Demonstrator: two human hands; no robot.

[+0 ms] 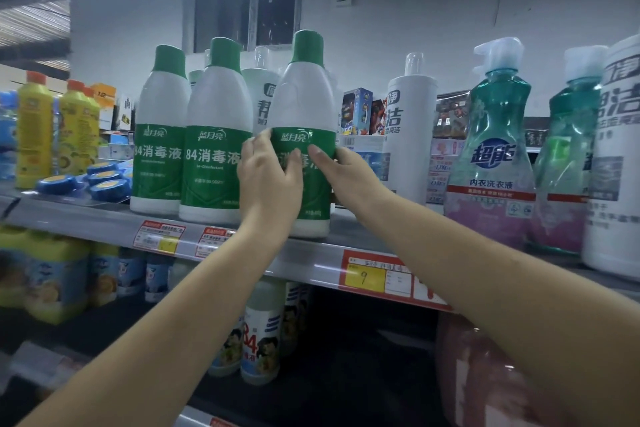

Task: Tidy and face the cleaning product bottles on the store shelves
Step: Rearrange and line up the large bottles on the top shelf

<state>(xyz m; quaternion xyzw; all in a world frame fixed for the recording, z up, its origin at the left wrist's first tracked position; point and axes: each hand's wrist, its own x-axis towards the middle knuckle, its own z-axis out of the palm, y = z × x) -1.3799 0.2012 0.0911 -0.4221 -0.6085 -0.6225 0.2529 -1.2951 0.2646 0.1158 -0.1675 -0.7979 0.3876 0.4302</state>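
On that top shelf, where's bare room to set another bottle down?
One free patch: the shelf front between the held green-capped disinfectant bottle and the teal pump bottle, ahead of the white cylinder bottle. Left of it is crowded: two disinfectant bottles stand touching, and both hands, left and right, grip the third.

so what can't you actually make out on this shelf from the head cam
- Head view: the label of the white green-capped disinfectant bottle is partly covered by the left hand and right hand that grip it.
- Small print on the red-and-yellow price tag: too small.
- Tall white cylinder bottle: cut off by the right edge.
- Pink item on the lower shelf: dark, blurred.
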